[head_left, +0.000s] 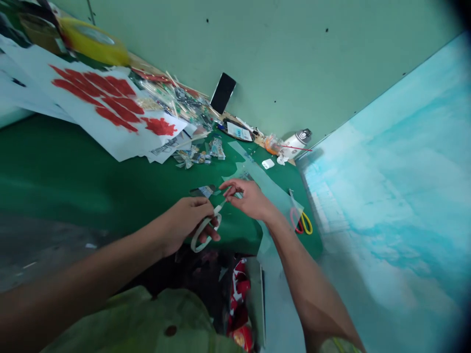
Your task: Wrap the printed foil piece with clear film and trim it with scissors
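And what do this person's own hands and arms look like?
The left hand and right hand are ungloved, with no watch or bracelet visible; the forearms are bare. A bit of greenish sleeve with a yellowish stripe shows at the lower right.

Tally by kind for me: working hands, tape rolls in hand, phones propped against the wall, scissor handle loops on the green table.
Hands: 2, left hand and right hand
White tape roll: 1
Propped phone: 1
Scissor handle loops: 2, red and yellow
Total: 6
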The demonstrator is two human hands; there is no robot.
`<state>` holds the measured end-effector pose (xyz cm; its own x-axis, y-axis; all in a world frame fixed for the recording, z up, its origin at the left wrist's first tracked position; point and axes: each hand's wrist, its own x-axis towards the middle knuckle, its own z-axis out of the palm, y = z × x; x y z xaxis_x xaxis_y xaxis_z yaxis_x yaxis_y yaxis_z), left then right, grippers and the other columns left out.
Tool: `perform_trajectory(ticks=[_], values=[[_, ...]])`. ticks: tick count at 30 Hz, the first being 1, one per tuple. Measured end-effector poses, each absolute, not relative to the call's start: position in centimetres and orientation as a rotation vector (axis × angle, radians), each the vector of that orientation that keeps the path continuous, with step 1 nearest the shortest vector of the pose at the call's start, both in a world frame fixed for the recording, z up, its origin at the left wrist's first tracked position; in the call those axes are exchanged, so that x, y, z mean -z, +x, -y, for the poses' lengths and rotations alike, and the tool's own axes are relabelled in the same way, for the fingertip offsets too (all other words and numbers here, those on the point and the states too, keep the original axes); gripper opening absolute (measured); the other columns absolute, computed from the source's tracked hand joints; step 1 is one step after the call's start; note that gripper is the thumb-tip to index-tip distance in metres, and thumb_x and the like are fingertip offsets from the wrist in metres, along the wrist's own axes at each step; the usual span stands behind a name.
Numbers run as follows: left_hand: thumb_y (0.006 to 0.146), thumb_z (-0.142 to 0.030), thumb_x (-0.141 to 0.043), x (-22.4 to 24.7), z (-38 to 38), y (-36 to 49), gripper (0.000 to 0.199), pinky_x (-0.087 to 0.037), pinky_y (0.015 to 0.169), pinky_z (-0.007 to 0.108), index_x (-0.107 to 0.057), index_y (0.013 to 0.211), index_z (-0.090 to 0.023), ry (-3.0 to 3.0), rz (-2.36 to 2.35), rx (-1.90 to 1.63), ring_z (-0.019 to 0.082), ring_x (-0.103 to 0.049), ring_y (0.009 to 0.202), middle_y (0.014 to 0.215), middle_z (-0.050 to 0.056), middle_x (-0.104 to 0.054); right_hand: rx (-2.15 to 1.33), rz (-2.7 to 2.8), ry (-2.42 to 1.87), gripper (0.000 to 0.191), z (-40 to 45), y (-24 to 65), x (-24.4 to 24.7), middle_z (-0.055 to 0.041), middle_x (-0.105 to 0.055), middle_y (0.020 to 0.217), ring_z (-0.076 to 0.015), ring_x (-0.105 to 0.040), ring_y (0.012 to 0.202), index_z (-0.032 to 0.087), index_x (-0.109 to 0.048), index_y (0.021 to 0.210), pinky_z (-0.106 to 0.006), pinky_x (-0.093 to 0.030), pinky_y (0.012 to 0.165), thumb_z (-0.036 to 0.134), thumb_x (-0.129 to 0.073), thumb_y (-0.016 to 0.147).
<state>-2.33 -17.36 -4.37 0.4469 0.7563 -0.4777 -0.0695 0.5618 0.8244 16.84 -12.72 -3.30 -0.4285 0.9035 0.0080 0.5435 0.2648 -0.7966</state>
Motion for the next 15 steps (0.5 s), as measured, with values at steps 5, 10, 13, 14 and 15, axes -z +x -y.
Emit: perform_trajectory(ticks=[5, 10, 13, 14, 15], values=[[0.079, -0.016, -0.052, 4.0, 16.4, -0.7, 0.015, -0.038, 0.042, 0.022, -0.048, 0.065, -0.020, 0.720, -1.008, -0.618, 0.016, -0.065, 0.055, 0.065, 0.000, -0.057, -1.031, 2.124, -1.270, 0.037, 11.5, 15.9, 4.2, -0.0008, -0.068, 0.085, -0.0175, -0.065, 0.085, 0.020, -0.068, 0.104, -0.031, -0.048, 0.080, 0.004, -0.055, 0.073], [0.081, -0.016, -0.049, 4.3, 15.6, -0.9, 0.012, -0.038, 0.043, 0.023, -0.053, 0.070, -0.018, 0.572, -0.968, -0.690, 0.015, -0.062, 0.054, 0.066, 0.002, -0.058, -0.866, 2.281, -1.224, 0.039, 10.9, 14.8, 3.7, -0.0007, -0.065, 0.086, -0.0178, -0.062, 0.086, 0.023, -0.068, 0.106, -0.031, -0.047, 0.079, 0.003, -0.054, 0.076], [0.081, -0.017, -0.050, 5.0, 15.7, -2.2, 0.012, -0.036, 0.043, 0.024, -0.056, 0.070, -0.018, 0.541, -0.947, -0.697, 0.016, -0.061, 0.056, 0.068, 0.004, -0.061, -0.785, 2.369, -1.175, 0.037, 10.9, 14.0, 3.4, -0.0018, -0.065, 0.086, -0.0192, -0.061, 0.087, 0.023, -0.069, 0.105, -0.033, -0.046, 0.081, 0.003, -0.054, 0.078], [0.081, -0.018, -0.051, 5.3, 15.8, -2.6, 0.012, -0.036, 0.043, 0.024, -0.056, 0.071, -0.019, 0.528, -0.939, -0.700, 0.017, -0.061, 0.058, 0.068, 0.005, -0.061, -0.765, 2.387, -1.178, 0.036, 10.9, 13.6, 3.4, -0.0018, -0.065, 0.085, -0.0193, -0.061, 0.087, 0.023, -0.069, 0.105, -0.033, -0.046, 0.081, 0.003, -0.054, 0.078], [0.081, -0.019, -0.052, 5.5, 16.0, -3.0, 0.011, -0.036, 0.043, 0.025, -0.057, 0.071, -0.019, 0.516, -0.934, -0.703, 0.017, -0.061, 0.058, 0.068, 0.005, -0.061, -0.746, 2.398, -1.181, 0.035, 10.9, 13.2, 3.5, -0.0019, -0.066, 0.086, -0.0192, -0.061, 0.087, 0.023, -0.069, 0.105, -0.033, -0.046, 0.083, 0.003, -0.055, 0.079]])
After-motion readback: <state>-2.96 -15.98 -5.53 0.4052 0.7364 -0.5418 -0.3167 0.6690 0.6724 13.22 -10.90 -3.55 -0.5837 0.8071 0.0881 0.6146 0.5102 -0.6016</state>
